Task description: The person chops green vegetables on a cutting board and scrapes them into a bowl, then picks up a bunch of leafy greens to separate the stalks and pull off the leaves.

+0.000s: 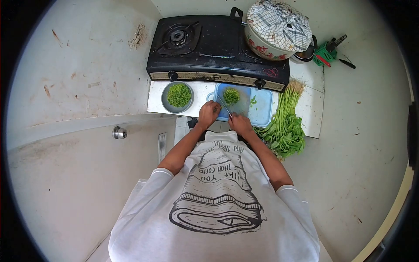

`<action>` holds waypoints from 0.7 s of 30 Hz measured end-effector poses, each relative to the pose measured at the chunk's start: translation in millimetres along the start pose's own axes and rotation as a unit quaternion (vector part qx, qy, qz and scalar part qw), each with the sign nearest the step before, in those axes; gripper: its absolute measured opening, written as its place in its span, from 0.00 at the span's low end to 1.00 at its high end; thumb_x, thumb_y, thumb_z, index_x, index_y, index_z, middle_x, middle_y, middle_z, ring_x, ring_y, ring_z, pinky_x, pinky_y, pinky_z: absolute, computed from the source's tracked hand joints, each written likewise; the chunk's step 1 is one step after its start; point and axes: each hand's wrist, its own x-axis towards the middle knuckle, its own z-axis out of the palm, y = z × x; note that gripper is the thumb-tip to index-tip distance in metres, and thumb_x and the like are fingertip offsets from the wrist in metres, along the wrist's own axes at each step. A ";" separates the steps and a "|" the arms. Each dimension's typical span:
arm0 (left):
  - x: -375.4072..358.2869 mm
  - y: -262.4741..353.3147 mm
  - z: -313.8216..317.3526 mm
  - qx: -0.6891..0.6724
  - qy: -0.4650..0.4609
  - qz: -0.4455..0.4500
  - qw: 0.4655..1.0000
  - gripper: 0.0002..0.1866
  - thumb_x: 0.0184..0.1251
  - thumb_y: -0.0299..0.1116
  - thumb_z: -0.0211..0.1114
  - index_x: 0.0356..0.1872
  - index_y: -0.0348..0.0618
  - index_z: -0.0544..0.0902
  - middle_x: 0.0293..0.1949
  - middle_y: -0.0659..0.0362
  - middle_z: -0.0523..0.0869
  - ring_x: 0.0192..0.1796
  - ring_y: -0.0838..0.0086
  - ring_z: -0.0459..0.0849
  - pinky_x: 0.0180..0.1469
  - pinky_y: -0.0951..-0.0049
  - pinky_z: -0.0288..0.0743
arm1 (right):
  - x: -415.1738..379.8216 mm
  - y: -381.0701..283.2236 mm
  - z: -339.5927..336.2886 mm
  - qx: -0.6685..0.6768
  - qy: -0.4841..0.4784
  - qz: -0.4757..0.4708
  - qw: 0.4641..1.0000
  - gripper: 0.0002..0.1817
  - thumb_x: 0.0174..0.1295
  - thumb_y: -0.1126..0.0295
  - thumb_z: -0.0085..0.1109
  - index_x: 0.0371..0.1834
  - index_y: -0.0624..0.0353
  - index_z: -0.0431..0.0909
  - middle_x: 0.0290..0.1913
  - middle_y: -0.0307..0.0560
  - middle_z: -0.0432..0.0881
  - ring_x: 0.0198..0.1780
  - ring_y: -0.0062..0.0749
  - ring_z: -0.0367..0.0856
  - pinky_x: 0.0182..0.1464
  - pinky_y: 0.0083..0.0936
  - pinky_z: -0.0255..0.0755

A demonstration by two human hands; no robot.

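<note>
My right hand (240, 123) is wrapped round the handle of a knife (225, 107), whose blade slants up and left over a blue cutting board (245, 110). At the board's left edge, my left hand (209, 113) is closed with fingers curled near the blade; what lies in its fingers is hidden. A mound of finely chopped greens (231, 95) sits on the board just beyond the blade. Left of the board, a grey bowl (164, 101) holds more chopped greens (179, 94). A few green scraps (253, 101) lie on a light blue tray (261, 117) at the board's right.
A black two-burner stove (214, 48) stands behind the board. On its right is a flowered pot (266, 49) covered with a checked cloth (279, 25). A large bunch of leafy greens (286, 118) hangs over the counter's front edge. A green basket (325, 53) holds utensils.
</note>
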 end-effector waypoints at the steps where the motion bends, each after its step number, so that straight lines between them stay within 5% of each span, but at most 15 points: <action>1: 0.3 -0.6 -0.2 0.001 0.002 0.011 1.000 0.05 0.61 0.28 0.69 0.36 0.40 0.88 0.35 0.51 0.86 0.42 0.52 0.86 0.47 0.55 0.80 | 0.1 0.1 -0.4 -0.004 0.001 0.002 1.000 0.19 0.73 0.58 0.54 0.44 0.67 0.78 0.33 0.66 0.88 0.37 0.62 0.90 0.44 0.54 0.84; 9: -1.3 1.8 -3.0 0.013 -0.003 0.020 1.000 0.05 0.62 0.29 0.68 0.36 0.41 0.88 0.36 0.51 0.85 0.44 0.52 0.85 0.48 0.55 0.80 | -1.6 1.0 5.5 -0.013 -0.012 -0.032 0.999 0.19 0.73 0.58 0.51 0.42 0.67 0.79 0.30 0.65 0.88 0.35 0.61 0.90 0.41 0.53 0.84; 21: -10.1 -3.2 -4.6 0.138 -0.003 0.147 0.979 0.06 0.68 0.33 0.68 0.39 0.43 0.88 0.40 0.56 0.85 0.45 0.59 0.84 0.48 0.58 0.76 | 7.3 -2.2 7.6 -0.025 0.016 -0.022 0.999 0.19 0.74 0.58 0.51 0.41 0.67 0.80 0.30 0.65 0.88 0.34 0.59 0.90 0.41 0.51 0.85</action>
